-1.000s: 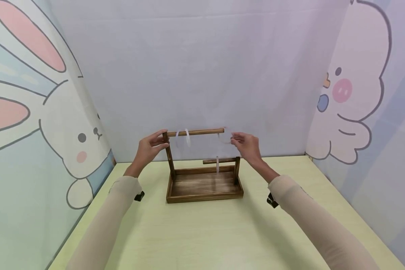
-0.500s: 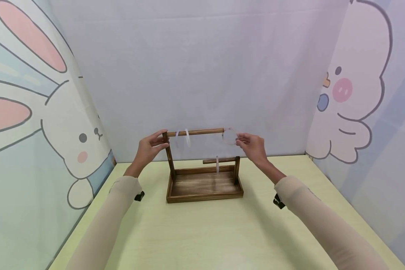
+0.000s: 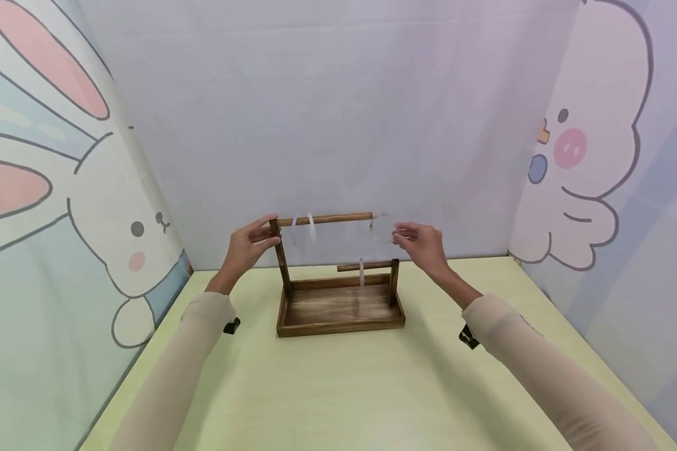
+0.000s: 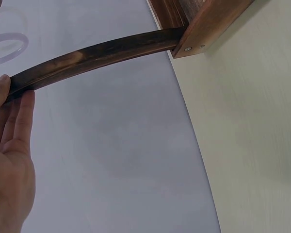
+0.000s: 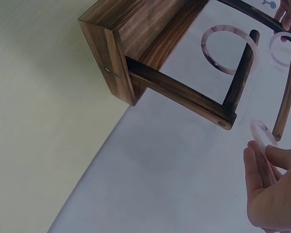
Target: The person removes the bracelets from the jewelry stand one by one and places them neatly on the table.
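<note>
A dark wooden stand (image 3: 341, 329) has a tray base, a tall post with a long upper bar (image 3: 338, 218) and a short post with a lower bar. My left hand (image 3: 246, 248) grips the top of the tall post; in the left wrist view the thumb and fingers (image 4: 24, 119) lie on either side of it. Between thumb and fingers my right hand (image 3: 425, 245) pinches a pale translucent bangle (image 3: 372, 233), off the upper bar's free end. Two bangles hang on the upper bar, a lilac one (image 3: 294, 232) and a white one (image 3: 313, 228).
Another bangle (image 3: 362, 274) with brownish patches hangs on the lower bar (image 3: 348, 268). The stand rests on a pale yellow-green table (image 3: 338, 388). A light cloth backdrop (image 3: 338, 125) rises close behind, with cartoon-printed panels at both sides.
My right hand has moved right with the bangle, from around the upper bar's tip to just beyond it. The left hand keeps its hold on the post.
</note>
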Tool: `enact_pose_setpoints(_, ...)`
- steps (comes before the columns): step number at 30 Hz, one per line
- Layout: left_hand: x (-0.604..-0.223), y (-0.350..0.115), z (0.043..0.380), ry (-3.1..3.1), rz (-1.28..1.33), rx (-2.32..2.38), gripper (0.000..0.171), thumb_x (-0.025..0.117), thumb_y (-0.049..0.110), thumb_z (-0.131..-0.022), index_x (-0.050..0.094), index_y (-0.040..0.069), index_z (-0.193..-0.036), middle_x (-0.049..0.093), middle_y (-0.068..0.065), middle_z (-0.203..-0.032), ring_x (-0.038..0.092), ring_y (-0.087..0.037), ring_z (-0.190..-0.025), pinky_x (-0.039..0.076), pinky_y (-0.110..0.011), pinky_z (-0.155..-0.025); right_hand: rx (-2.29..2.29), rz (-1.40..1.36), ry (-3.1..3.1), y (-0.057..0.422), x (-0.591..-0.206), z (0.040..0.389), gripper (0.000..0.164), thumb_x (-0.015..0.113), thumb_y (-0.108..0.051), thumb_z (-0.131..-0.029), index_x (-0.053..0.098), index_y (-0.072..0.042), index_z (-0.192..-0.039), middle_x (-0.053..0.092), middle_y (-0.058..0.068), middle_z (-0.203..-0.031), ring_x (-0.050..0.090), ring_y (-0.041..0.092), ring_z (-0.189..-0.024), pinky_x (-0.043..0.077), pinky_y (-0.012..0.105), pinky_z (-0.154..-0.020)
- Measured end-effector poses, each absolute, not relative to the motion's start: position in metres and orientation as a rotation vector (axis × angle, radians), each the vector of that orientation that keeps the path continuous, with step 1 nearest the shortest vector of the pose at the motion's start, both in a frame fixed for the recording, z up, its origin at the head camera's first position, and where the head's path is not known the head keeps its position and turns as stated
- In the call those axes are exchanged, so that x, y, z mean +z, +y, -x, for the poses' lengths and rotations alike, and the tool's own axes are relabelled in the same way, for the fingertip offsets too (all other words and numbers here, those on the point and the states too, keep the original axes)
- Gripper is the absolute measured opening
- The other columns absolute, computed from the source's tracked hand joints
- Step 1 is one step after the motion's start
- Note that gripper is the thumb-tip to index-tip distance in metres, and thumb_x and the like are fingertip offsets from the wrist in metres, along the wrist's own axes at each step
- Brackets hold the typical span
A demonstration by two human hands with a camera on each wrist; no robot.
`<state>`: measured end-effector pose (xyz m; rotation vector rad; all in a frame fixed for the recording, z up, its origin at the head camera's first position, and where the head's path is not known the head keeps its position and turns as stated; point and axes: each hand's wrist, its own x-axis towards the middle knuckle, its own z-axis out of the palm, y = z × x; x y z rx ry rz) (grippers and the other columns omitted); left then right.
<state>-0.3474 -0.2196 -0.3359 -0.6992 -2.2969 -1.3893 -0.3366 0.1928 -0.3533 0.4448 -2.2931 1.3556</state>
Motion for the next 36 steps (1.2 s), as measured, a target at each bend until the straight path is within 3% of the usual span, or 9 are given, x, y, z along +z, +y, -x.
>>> enact_pose_setpoints(11,-0.333,-0.22,0.344,-2.301,0.693,-1.385,0.057,0.074,-0.007,-0.093,0.059,0.005,-0.147,0.07,-0.026,-0.125,0.07,-0.04,-0.114,0.057,-0.047,-0.095,1.395,-0.442,-2.279,0.191,-0.349,0.33,0.031,0.068,-0.003,-0.1,0.068,0.009,-0.129,0.075,0.025,-0.111,0.077,0.036,-0.097,0.062,0.024,-0.075)
enact_pose_setpoints(17,-0.341,-0.222,0.352,-2.284,0.698,-1.4,0.058,0.074,-0.007,-0.092,0.061,0.008,-0.146,0.07,-0.026,-0.125,0.07,-0.04,-0.113,0.055,-0.052,-0.096,1.434,-0.432,-2.276,0.188,-0.35,0.325,0.031,0.068,-0.002,-0.1,0.068,0.009,-0.129,0.075,0.025,-0.111,0.076,0.037,-0.097,0.062,0.024,-0.074)
enact_pose_setpoints(24,-0.358,-0.231,0.374,-2.263,0.692,-1.356,0.059,0.078,0.002,-0.092,0.063,0.023,-0.145,0.072,-0.017,-0.125,0.072,-0.033,-0.114,0.057,-0.044,-0.095,1.426,-0.461,-2.29,0.175,-0.346,0.317,0.03,0.068,-0.002,-0.101,0.069,0.008,-0.129,0.075,0.024,-0.111,0.077,0.035,-0.095,0.063,0.027,-0.076)
enact_pose_setpoints(36,-0.357,-0.228,0.373,-2.262,0.687,-1.367,0.058,0.079,0.003,-0.092,0.064,0.024,-0.145,0.073,-0.016,-0.125,0.072,-0.03,-0.113,0.058,-0.04,-0.094,1.441,-0.519,-2.33,0.157,-0.342,0.309,0.032,0.069,-0.003,-0.1,0.068,0.007,-0.13,0.076,0.023,-0.11,0.077,0.034,-0.095,0.063,0.028,-0.076)
